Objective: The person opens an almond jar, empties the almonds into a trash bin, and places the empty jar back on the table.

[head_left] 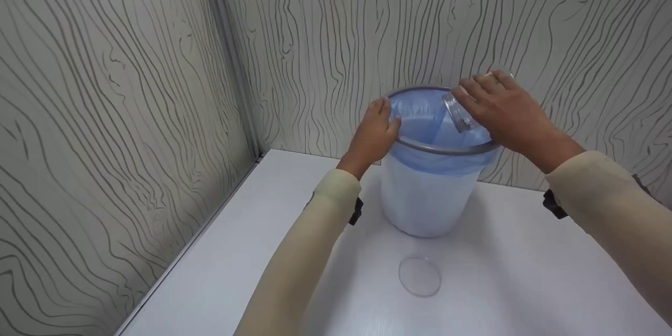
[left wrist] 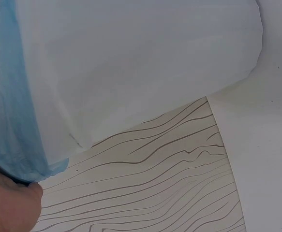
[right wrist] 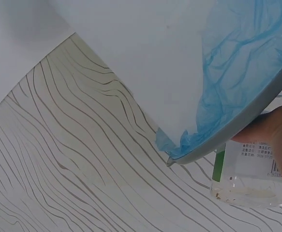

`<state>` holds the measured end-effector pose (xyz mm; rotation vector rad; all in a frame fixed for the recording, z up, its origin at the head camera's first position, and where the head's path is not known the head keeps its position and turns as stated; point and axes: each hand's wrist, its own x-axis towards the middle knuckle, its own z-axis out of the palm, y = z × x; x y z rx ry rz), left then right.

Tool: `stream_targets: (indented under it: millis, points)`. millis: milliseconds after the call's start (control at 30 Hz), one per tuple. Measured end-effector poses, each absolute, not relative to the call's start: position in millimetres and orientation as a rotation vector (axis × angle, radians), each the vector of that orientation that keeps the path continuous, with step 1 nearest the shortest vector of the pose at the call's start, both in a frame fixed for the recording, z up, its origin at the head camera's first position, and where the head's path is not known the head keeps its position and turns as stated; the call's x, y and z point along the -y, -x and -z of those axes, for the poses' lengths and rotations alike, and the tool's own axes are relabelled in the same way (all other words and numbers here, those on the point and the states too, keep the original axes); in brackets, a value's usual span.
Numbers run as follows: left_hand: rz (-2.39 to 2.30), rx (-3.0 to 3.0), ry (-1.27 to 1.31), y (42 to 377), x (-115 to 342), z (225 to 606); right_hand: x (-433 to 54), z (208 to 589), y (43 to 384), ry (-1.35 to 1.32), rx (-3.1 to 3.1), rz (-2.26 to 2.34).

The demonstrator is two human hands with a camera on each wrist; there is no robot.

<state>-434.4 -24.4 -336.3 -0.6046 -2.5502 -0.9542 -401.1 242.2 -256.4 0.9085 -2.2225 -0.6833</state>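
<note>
A white trash bin (head_left: 428, 202) with a grey rim stands upright, lined with a blue bag (head_left: 417, 113). My left hand (head_left: 374, 134) grips the rim on its left side. Over the right side of the bin, my right hand (head_left: 506, 110) holds a clear jar (head_left: 458, 114), tilted with its threaded mouth down toward the liner. In the right wrist view the jar (right wrist: 249, 191) shows a printed label and small brown bits near its base. The bottom of the bin's inside is hidden.
A clear round lid (head_left: 420, 275) lies on the white table (head_left: 499, 283) in front of the bin. Walls with a wood-grain pattern (head_left: 325, 52) rise close behind the bin and along the left side of the table.
</note>
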Motion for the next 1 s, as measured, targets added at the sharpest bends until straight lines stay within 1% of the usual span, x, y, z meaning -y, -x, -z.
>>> stream_targets:
  millis: [300, 767, 1000]
  points:
    - [0.933, 2.550, 0.610, 433.6, 25.2, 336.4, -239.6, 257.2, 402.2, -0.853, 2.248, 0.673]
    - [0.948, 2.541, 0.615, 432.4, 23.3, 335.6, -240.0, 256.9, 401.2, -0.870, 2.241, 0.665]
    - [0.970, 2.550, 0.597, 432.1, 21.6, 332.9, -238.5, 255.5, 399.5, -0.863, 2.214, 0.754]
